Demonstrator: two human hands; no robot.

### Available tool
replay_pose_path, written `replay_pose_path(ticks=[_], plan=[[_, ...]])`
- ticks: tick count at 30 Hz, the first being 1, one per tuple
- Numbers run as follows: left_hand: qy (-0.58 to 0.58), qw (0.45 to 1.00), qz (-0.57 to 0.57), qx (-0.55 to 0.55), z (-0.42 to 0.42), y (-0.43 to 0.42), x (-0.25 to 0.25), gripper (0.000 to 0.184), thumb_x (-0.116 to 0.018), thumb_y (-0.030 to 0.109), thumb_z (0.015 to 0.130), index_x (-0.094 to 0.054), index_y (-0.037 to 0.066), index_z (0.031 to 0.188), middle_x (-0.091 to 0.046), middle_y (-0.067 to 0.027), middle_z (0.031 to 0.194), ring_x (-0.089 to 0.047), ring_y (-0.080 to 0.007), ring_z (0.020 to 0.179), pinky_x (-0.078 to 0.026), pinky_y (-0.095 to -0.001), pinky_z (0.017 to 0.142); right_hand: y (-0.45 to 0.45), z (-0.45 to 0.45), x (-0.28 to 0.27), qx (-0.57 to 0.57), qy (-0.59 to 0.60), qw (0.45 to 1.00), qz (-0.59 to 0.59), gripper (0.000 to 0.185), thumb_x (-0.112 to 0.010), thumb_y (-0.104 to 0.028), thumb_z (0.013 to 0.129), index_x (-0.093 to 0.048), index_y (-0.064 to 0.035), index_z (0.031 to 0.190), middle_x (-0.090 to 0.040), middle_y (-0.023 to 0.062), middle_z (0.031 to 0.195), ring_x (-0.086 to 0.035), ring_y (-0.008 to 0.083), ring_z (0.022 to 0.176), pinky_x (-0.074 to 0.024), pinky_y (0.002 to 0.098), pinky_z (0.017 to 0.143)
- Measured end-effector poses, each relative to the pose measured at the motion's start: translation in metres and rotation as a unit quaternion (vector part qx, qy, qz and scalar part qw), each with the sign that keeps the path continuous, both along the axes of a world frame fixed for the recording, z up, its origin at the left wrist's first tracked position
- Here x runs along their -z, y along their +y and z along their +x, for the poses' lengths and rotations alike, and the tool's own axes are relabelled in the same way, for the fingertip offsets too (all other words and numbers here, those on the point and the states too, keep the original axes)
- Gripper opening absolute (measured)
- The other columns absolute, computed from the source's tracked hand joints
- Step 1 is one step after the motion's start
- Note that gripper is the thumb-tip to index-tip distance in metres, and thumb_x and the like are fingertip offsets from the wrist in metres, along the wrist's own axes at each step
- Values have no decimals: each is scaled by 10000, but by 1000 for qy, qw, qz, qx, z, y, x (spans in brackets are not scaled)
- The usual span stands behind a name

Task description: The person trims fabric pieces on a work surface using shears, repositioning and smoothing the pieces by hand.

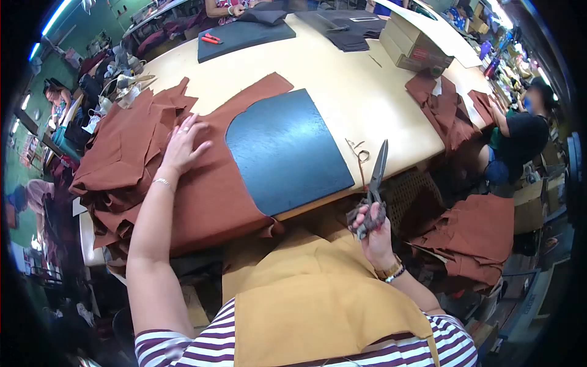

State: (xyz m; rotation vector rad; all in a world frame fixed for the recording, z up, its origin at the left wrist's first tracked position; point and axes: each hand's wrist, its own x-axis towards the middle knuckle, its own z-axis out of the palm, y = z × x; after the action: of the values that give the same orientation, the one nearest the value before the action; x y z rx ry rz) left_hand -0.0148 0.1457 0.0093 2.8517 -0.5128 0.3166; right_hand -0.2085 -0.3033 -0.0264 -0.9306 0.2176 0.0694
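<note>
My left hand (pixel 183 147) lies with fingers spread on a rust-brown fabric piece (pixel 211 196), beside a heap of the same fabric (pixel 122 144). In my right hand (pixel 374 229) is a pair of scissors (pixel 378 174), held off the table's front edge, blades together and pointing up. Cloth seems wrapped around the handles, and my fingers are closed about them. Between my hands a dark blue-black board (pixel 287 150) with a rounded corner rests on the table, next to the brown fabric. A thin scrap strip (pixel 362 156) curls near the scissors' tips.
Across the pale table (pixel 202 76) are a dark board (pixel 244 40) with red-handled snips (pixel 211 38), dark fabric pieces (pixel 348 37) and a cardboard box (pixel 413 46). A person (pixel 520 131) is at the right by more brown fabric (pixel 446 110). Brown cloth (pixel 471 238) is stacked lower right.
</note>
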Motion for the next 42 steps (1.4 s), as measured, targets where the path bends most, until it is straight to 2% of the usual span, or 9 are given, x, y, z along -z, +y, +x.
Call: replay_pose_path(ticks=[3, 5, 11, 12, 15, 19, 26, 33, 42], plan=[[-47, 996, -64, 38, 26, -57, 1, 514, -562, 452, 891, -495, 143, 1296, -406, -157, 1438, -386, -319, 1326, -292, -485, 1090, -3, -6, -7, -23, -1, 997, -75, 261, -522, -292, 981, -556, -39, 927, -573, 30, 748, -574, 122, 682, -489, 275, 643], [-62, 996, -22, 60, 39, -96, -1, 498, -552, 440, 901, -496, 137, 1292, -390, -160, 1449, -364, -324, 1341, -283, -502, 1091, -4, -7, -10, -54, 0, 994, -90, 254, -536, -273, 975, -566, -27, 916, -582, 37, 742, -580, 124, 665, -490, 267, 630], [-48, 996, -35, -64, 106, -144, 41, 562, -451, 500, 936, -442, 156, 1379, -337, -158, 1487, -258, -316, 1404, -212, -560, 1110, 2, -3, -21, -146, 35, 980, -133, 255, -579, -265, 953, -600, -21, 882, -612, 37, 688, -583, 103, 602, -456, 222, 576], [26, 995, -31, -87, 104, -146, 37, 626, -425, 549, 928, -403, 158, 1416, -304, -152, 1507, -217, -307, 1422, -177, -571, 1121, 3, -2, -24, -161, 46, 978, -127, 265, -580, -270, 952, -601, -16, 880, -618, 44, 694, -586, 102, 611, -448, 222, 572], [83, 995, 13, -58, 91, -150, 25, 662, -433, 571, 915, -394, 144, 1419, -273, -145, 1523, -199, -306, 1428, -159, -582, 1124, 4, 1, -22, -187, 77, 973, -107, 270, -579, -274, 951, -600, -14, 880, -621, 51, 699, -584, 100, 616, -449, 222, 578], [55, 998, -2, 15, 56, -144, 21, 689, -475, 571, 898, -373, 147, 1431, -268, -117, 1530, -201, -292, 1429, -151, -555, 1136, 5, 8, -25, -218, 106, 967, -82, 340, -565, -345, 951, -604, -13, 889, -623, 60, 711, -586, 118, 650, -463, 240, 619], [106, 989, 4, 102, -5, -130, 3, 759, -560, 600, 834, -362, 188, 1441, -288, -114, 1498, -198, -307, 1424, -140, -543, 1145, 2, 18, -27, -236, 100, 966, -34, 498, -565, -508, 906, -607, -13, 888, -614, 65, 711, -595, 148, 645, -483, 259, 626], [98, 989, 13, 110, -21, -124, 7, 809, -567, 657, 792, -381, 207, 1438, -236, -122, 1525, -182, -325, 1427, -127, -561, 1140, 2, 21, -35, -287, 105, 950, -62, 505, -564, -510, 907, -610, -7, 880, -611, 58, 688, -601, 135, 643, -482, 252, 616], [137, 983, 1, 126, -30, -125, -6, 861, -609, 684, 734, -399, 220, 1427, -231, -130, 1534, -186, -348, 1423, -143, -598, 1121, 30, 37, -40, -236, 90, 961, -113, 439, -563, -440, 931, -600, -5, 877, -621, 71, 694, -605, 134, 626, -483, 247, 602]])
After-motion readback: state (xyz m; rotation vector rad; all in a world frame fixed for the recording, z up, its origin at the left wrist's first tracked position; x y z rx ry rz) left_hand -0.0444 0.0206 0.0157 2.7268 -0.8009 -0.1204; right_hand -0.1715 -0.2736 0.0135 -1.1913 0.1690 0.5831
